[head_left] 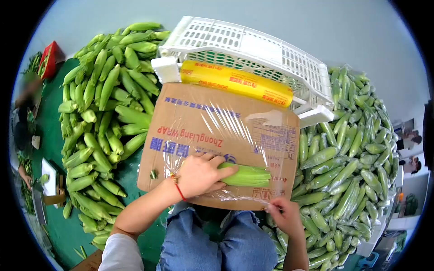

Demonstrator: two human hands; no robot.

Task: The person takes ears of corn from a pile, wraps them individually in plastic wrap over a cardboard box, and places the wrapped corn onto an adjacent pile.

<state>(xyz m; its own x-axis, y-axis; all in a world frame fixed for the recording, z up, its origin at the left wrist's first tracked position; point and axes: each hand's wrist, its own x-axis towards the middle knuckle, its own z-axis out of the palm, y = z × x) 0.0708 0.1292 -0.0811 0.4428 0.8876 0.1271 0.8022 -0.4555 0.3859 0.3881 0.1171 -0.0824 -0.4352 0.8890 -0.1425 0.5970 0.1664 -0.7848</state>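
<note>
A green ear of corn in its husk [246, 175] lies on clear plastic wrap [217, 115] spread over a cardboard sheet [156, 131] across my lap. My left hand [203, 174] is closed over the left end of the corn, its thumb and fingers hiding that tip. At the lower right corner of the cardboard, my right hand [285, 216] pinches the near edge of the wrap between thumb and fingers. The wrap runs back to a yellow roll of film [237, 83] at the far side, held between white foam blocks [166, 69].
A white plastic crate [253, 45] stands behind the roll. Unwrapped corn [104, 131] is heaped on the left, film-wrapped corn [348, 167] on the right. Further left are a red bin [53, 58] and another person's hand [27, 179]. More people show at far right.
</note>
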